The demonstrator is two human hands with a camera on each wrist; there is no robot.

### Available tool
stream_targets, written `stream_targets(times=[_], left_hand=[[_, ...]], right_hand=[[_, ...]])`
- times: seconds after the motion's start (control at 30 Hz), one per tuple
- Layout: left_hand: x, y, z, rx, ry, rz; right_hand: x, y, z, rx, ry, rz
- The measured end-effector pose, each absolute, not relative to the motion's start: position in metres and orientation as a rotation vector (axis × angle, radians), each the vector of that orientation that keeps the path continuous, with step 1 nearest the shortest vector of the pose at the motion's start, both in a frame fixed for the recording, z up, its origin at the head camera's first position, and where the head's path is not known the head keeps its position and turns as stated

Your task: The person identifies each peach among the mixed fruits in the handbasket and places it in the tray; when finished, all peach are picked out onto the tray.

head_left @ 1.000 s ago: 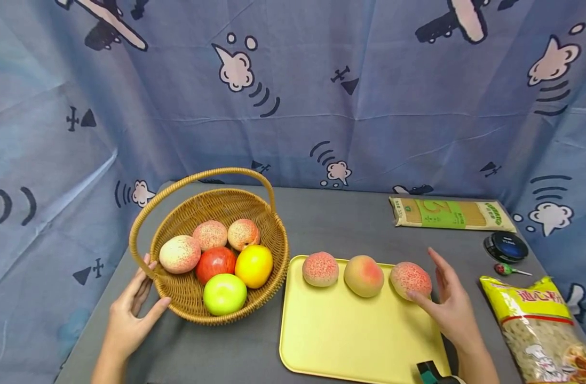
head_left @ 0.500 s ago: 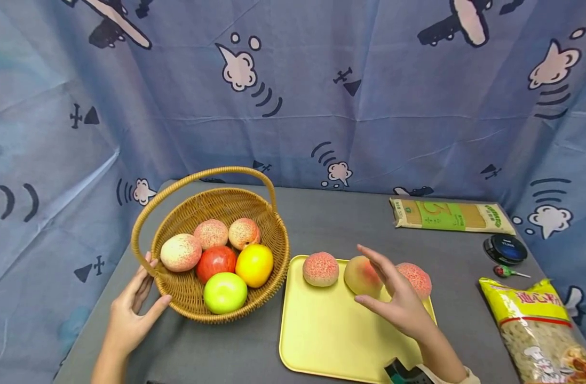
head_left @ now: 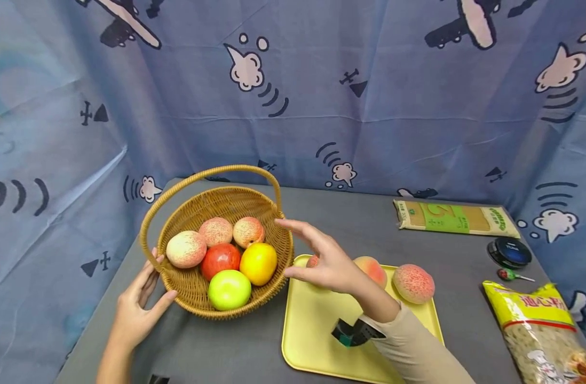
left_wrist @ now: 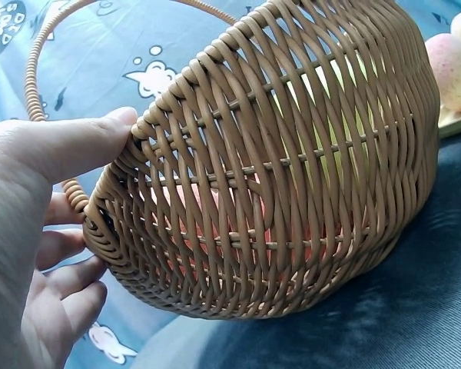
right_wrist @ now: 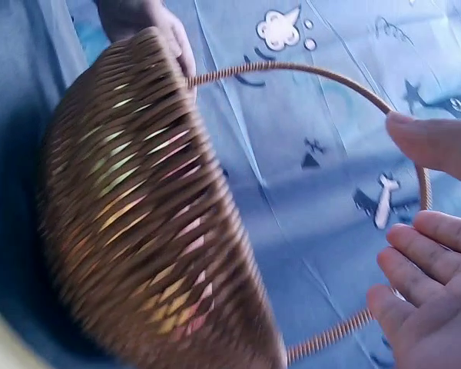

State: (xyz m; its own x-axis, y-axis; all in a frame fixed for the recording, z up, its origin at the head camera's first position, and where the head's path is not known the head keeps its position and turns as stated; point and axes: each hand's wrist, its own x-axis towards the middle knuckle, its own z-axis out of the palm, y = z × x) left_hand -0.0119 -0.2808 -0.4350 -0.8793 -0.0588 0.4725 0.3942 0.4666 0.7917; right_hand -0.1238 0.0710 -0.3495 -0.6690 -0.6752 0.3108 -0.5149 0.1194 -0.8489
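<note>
On the table's left side, a wicker basket (head_left: 216,312) with a tall handle leans toward me. Inside lie several peaches (head_left: 186,249), a red apple (head_left: 220,261), a green apple (head_left: 229,289) and a yellow fruit (head_left: 258,264). My left hand (head_left: 138,301) rests on the basket's left rim by the handle base, thumb and fingers spread and lightly bent. At the basket's right rim, my right hand (head_left: 322,261) hovers with thumb and fingers apart; in the right wrist view a gap shows between it and the wickerwork (right_wrist: 138,200).
A yellow tray (head_left: 305,341) bears three peaches (head_left: 413,284), two partly hidden by my right arm. Farther right lie a noodle pack (head_left: 458,217), a round dark-blue tin (head_left: 509,252), a lollipop (head_left: 506,274) and a pasta bag (head_left: 538,325). A patterned curtain (head_left: 312,96) hangs behind.
My right hand has swept left from the rightmost peach, across the tray, to the basket's right side. My left hand has stayed at the left rim. The view has shifted slightly.
</note>
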Motion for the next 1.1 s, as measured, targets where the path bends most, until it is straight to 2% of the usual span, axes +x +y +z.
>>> stream_targets(times=[0.23, 0.6, 1.1], left_hand=[[-0.013, -0.281, -0.434, -0.278, -2.285, -1.387], [-0.015, -0.282, -0.433, -0.274, -2.289, -1.398], [-0.014, -0.28, -0.431, -0.322, -2.221, -1.433]], right_hand=[[-0.158, 0.011, -0.332, -1.25, 2.04, -1.574], [-0.191, -0.066, -0.337, -1.315, 1.953, -1.264], [-0.201, -0.112, -0.367, -1.299, 1.916, -0.853]])
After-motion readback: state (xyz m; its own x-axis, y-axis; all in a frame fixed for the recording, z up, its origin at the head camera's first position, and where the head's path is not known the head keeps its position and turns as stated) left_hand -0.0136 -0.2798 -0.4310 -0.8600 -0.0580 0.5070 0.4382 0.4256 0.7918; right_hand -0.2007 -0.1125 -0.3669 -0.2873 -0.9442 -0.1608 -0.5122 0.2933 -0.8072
